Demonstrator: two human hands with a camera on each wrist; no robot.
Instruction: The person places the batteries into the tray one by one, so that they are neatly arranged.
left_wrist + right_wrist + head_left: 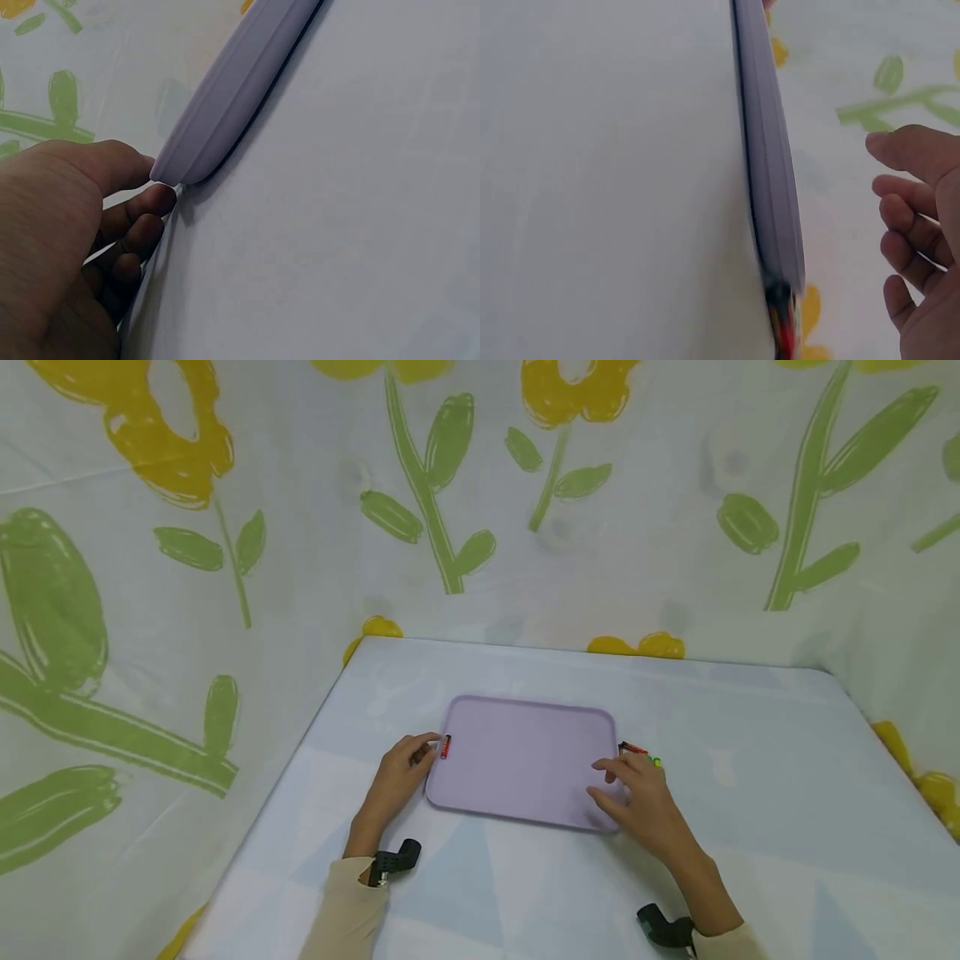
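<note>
A pale purple tray [525,760] lies on the table in the head view. My left hand [401,772] is at the tray's left side. In the left wrist view its thumb meets the rim [166,174] from above and the fingertips curl just under it. Close by those fingers is a small red battery-like cylinder [446,747], on the tray's left side. My right hand [641,802] hovers over the tray's right edge, thumb and fingers spread apart with nothing between them. The right wrist view shows this hand [922,225] apart from the tray wall [769,165].
Beyond the right hand, small red-and-black pieces [633,747] and a bright green piece [657,762] sit beside the tray, partly hidden. A pale patterned cover lies over the table [750,793]. Flower-printed cloth [645,527] hangs behind and at the sides.
</note>
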